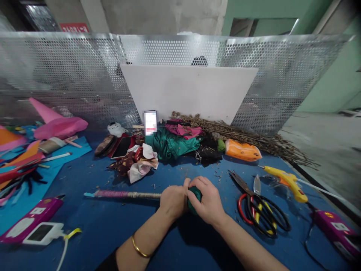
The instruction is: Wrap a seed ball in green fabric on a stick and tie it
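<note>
My left hand (172, 201) is closed round the right end of a long stick (126, 194) wrapped in pink and tan thread, which lies on the blue table (113, 226) and points left. My right hand (207, 199) is wrapped over a small dark green bundle of cloth (194, 195) at that same end of the stick. Both hands touch each other over the green bundle. A gold bangle (139, 249) is on my left wrist.
Two pairs of scissors (259, 207) and a yellow glue gun (287, 182) lie to the right. Green, pink and patterned cloth scraps (169, 145), an orange packet (242, 149) and dry twigs (254, 135) sit behind. Purple devices (31, 218) and coloured paper (19, 162) lie left. Perforated metal panels (70, 75) fence the back.
</note>
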Demonstrator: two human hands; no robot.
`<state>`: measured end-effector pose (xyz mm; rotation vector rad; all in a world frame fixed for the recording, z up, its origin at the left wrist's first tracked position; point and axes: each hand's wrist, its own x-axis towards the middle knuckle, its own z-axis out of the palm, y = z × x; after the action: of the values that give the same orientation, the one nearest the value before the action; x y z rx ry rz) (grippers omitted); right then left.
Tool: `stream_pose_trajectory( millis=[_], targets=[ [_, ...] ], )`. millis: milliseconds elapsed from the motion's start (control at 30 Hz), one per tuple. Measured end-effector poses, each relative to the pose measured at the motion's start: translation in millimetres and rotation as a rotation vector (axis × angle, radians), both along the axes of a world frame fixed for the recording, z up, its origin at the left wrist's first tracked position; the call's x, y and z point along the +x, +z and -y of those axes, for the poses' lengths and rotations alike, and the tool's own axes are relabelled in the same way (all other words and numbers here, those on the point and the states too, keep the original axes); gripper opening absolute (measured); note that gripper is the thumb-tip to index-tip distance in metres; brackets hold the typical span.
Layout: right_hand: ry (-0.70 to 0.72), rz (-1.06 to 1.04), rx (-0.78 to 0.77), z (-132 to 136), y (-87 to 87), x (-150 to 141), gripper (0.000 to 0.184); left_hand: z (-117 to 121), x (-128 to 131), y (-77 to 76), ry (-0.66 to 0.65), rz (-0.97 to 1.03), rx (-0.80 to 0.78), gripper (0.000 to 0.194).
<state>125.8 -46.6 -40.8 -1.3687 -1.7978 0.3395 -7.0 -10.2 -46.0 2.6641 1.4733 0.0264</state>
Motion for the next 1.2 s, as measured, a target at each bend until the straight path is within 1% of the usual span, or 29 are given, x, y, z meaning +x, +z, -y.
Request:
stream_pose_trajectory(
  millis=[133, 267, 367, 433, 500, 667, 767, 867, 967, 1067, 1133, 1200],
  targets=[
    [0.011, -0.001, -0.008, 1, -0.4, 2, 0.008, -1, -2, -4.0, -0.036, 0.034, -0.002, 0.03],
    [-0.032, 0.003, -0.026, 3, -4.1, 2, 0.02, -3, -1, -7.1, -0.085, 0.053, 0.032, 0.023],
    [-0.046, -0.004, -0.043, 4, -6.1, 3, 0.02, -3, -1, -6.3, -0.145, 0.066, 0.072, 0.018],
    [-0.047, -0.024, -0.037, 5, -6.2, 4, 0.021, -3, 0, -5.3, -0.159, 0.073, 0.086, 0.017],
    [-0.034, -0.038, -0.008, 6, -5.1, 5, 0.025, -3, 0, -4.7, -0.143, 0.079, 0.079, 0.018],
    [0.005, -0.07, 0.076, 8, -0.3, 6, 0.035, -4, 0, -0.3, -0.029, 0.102, -0.018, 0.023],
    [0.016, -0.148, 0.067, 8, 1.2, 8, 0.036, -3, -1, 7.4, -0.019, 0.095, -0.043, 0.02],
    [0.065, -0.313, 0.012, 8, 2.7, 11, 0.037, -1, -4, 15.5, -0.044, 0.077, -0.026, 0.016],
    [0.147, -0.555, -0.095, 9, 4.6, 13, 0.037, 1, -9, 18.4, -0.066, 0.103, 0.085, 0.019],
    [0.209, -0.782, -0.165, 9, 4.0, 11, 0.045, 1, -14, 14.9, -0.084, 0.194, 0.334, 0.021],
    [0.228, -0.931, -0.208, 8, 1.5, 9, 0.047, 2, -19, 12.1, -0.144, 0.29, 0.536, 0.026],
    [0.233, -1.08, -0.283, 5, -1.8, 7, 0.045, 3, -23, 11.9, -0.264, 0.397, 0.685, 0.032]
  ],
)
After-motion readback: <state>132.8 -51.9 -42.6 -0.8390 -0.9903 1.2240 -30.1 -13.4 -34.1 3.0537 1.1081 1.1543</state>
